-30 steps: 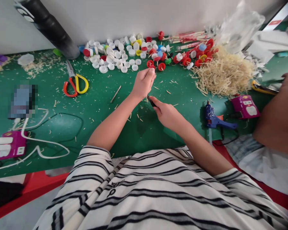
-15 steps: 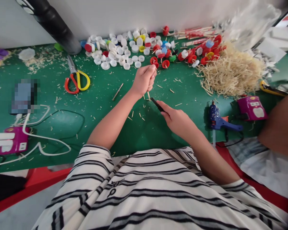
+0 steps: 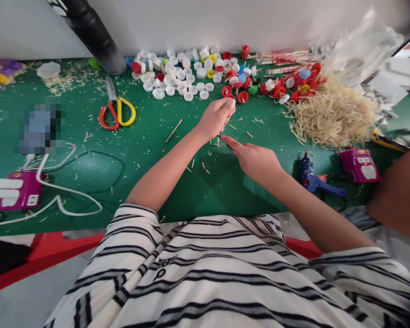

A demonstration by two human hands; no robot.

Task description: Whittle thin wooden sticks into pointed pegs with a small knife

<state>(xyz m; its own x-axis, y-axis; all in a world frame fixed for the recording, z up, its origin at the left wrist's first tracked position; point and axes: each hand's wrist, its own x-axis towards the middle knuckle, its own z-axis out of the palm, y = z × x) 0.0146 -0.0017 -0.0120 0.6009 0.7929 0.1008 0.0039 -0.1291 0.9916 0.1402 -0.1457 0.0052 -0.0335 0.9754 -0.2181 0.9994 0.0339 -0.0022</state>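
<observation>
My left hand (image 3: pixel 217 117) is closed in a fist over the middle of the table, around a thin wooden stick (image 3: pixel 218 141) whose lower end barely shows below it. My right hand (image 3: pixel 259 163) grips a slim black knife (image 3: pixel 229 146), index finger stretched along it. The knife's tip lies against or very near the stick, just under my left fist; exact contact cannot be made out. Pale wood shavings (image 3: pixel 205 168) are scattered around both hands. Red caps with sticks through them (image 3: pixel 242 96) lie just beyond my left hand.
Loose bottle caps (image 3: pixel 171 77) spread along the wall, beside a black bottle (image 3: pixel 99 41). Scissors (image 3: pixel 118 114), a phone (image 3: pixel 39 127) and a cable lie left. At right are a shavings heap (image 3: pixel 335 111), a blue glue gun (image 3: pixel 314 175), a purple power block (image 3: pixel 360 165) and another person's arm (image 3: pixel 396 191).
The knife has moved up to my left fist, and my right hand has come closer with it. Less of the stick shows below the fist. The whole view has shifted slightly.
</observation>
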